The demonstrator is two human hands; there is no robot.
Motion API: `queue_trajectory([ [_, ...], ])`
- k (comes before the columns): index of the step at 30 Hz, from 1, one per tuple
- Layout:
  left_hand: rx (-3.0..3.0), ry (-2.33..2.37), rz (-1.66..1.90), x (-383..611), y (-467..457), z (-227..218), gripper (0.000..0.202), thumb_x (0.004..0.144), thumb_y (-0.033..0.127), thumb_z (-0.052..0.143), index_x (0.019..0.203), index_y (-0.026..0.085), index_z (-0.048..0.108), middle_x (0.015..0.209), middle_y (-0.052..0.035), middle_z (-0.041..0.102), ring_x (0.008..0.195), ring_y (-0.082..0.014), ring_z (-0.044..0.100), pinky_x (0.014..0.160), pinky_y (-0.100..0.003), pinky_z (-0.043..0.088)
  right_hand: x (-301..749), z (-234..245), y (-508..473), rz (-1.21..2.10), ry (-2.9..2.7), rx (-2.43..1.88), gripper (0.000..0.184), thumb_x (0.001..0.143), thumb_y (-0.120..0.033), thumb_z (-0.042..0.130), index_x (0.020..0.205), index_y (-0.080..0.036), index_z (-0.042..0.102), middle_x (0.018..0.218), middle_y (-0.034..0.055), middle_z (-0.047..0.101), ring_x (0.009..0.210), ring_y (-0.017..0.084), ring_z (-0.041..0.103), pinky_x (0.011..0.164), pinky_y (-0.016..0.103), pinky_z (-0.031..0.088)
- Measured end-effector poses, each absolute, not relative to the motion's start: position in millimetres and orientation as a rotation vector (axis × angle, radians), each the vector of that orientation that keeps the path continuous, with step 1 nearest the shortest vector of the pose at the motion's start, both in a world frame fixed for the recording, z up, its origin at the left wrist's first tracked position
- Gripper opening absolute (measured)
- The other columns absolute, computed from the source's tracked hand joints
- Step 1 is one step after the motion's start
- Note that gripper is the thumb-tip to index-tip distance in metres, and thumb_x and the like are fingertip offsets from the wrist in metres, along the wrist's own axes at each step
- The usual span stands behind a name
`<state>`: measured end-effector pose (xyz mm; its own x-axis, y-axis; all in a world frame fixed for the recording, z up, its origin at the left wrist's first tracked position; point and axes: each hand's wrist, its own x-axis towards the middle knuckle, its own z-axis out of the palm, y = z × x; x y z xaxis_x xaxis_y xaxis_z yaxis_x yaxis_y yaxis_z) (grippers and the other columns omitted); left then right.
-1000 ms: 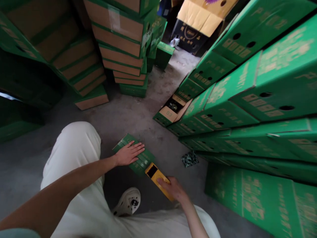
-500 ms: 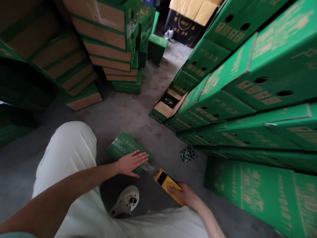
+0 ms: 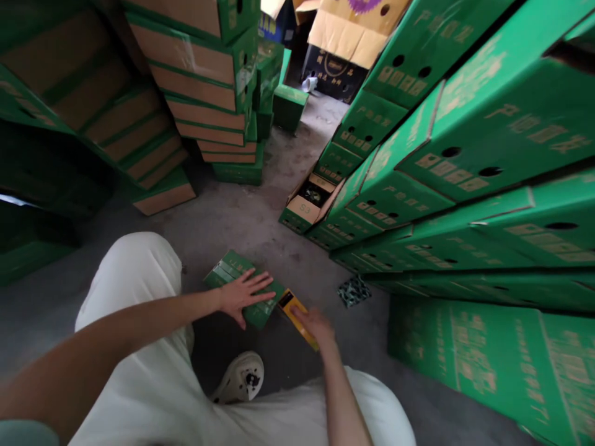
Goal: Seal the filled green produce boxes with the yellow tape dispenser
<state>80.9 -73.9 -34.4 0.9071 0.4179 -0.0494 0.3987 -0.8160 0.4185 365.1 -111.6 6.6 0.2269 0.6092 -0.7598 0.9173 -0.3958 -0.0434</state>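
A small green carton lies on the grey concrete floor between my knees. My left hand rests flat on its top, fingers spread. My right hand grips a yellow tape dispenser whose front end touches the carton's right edge. My white trousers and one white shoe fill the bottom of the view.
Tall stacks of green cartons lean in on the right, and more stacks stand at the left and back. An open carton marked S3 sits on the floor ahead. A small patterned scrap lies near the right stack. A narrow floor aisle runs forward.
My right hand has brought the yellow dispenser back in against the carton's right edge after pulling away from it. My left hand stays on the carton, fingers now more spread.
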Motion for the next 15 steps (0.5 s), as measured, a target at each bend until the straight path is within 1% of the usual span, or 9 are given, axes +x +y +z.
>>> queue_trajectory([
  [2,2.626,0.678,0.001,68,-58,-30,0.129,0.048,0.076,0.074,0.154,0.027,0.020,0.161,-0.0187,0.007,0.146,-0.0442,0.007,0.112,-0.064,0.003,380,14,-112,-1.027,1.371,2.145,0.073,0.085,-0.075,0.039,0.101,-0.011,0.069,0.105,0.0231,0.070,0.105,0.031,0.067,0.079,0.033,0.049],
  [3,2.619,0.711,-0.025,64,-53,-29,0.130,0.044,0.075,0.076,0.154,0.029,0.022,0.161,-0.0185,0.008,0.144,-0.0458,0.010,0.110,-0.066,0.003,385,17,-110,-1.075,1.357,2.194,0.074,0.085,-0.076,0.037,0.099,-0.011,0.070,0.102,0.0226,0.071,0.103,0.030,0.067,0.078,0.032,0.049],
  [6,2.592,0.847,-0.045,67,-55,-28,0.128,0.043,0.074,0.077,0.152,0.033,0.026,0.159,-0.0195,0.018,0.139,-0.0486,0.023,0.107,-0.070,0.005,385,23,-103,-1.414,1.253,2.378,0.074,0.084,-0.078,0.035,0.090,-0.013,0.069,0.089,0.0193,0.073,0.083,0.026,0.072,0.065,0.028,0.051],
  [8,2.485,1.205,0.013,78,-64,-30,0.124,0.049,0.077,0.073,0.153,0.031,0.024,0.156,-0.0232,0.024,0.135,-0.0516,0.026,0.104,-0.073,0.009,379,28,-98,-1.646,1.187,2.482,0.071,0.083,-0.078,0.037,0.086,-0.013,0.067,0.081,0.0167,0.073,0.069,0.023,0.071,0.058,0.026,0.051],
  [10,2.207,1.684,0.077,86,-72,-35,0.115,0.063,0.080,0.061,0.155,0.027,0.018,0.154,-0.0273,0.024,0.132,-0.0536,0.030,0.099,-0.074,0.018,374,34,-96,-1.758,1.228,2.552,0.068,0.082,-0.078,0.041,0.085,-0.014,0.065,0.076,0.0147,0.072,0.063,0.022,0.069,0.054,0.026,0.050],
  [11,2.040,1.854,0.093,87,-74,-38,0.111,0.068,0.081,0.055,0.156,0.026,0.015,0.153,-0.0286,0.023,0.130,-0.0537,0.033,0.096,-0.072,0.024,372,38,-96,-1.794,1.276,2.563,0.067,0.082,-0.077,0.043,0.085,-0.014,0.064,0.074,0.0138,0.071,0.061,0.021,0.068,0.053,0.026,0.050],
  [13,1.820,1.941,0.093,81,-72,-43,0.106,0.074,0.080,0.049,0.156,0.026,0.011,0.154,-0.0287,0.021,0.128,-0.0524,0.038,0.091,-0.067,0.034,368,44,-98,-1.892,1.358,2.513,0.066,0.081,-0.076,0.044,0.086,-0.014,0.063,0.072,0.0115,0.070,0.059,0.020,0.066,0.052,0.026,0.050],
  [15,1.770,1.859,0.126,67,-66,-45,0.104,0.073,0.078,0.054,0.155,0.028,0.015,0.157,-0.0260,0.017,0.129,-0.0507,0.038,0.091,-0.062,0.039,362,49,-100,-2.014,1.421,2.383,0.065,0.079,-0.076,0.047,0.089,-0.014,0.063,0.070,0.0082,0.069,0.057,0.018,0.064,0.051,0.025,0.049],
])
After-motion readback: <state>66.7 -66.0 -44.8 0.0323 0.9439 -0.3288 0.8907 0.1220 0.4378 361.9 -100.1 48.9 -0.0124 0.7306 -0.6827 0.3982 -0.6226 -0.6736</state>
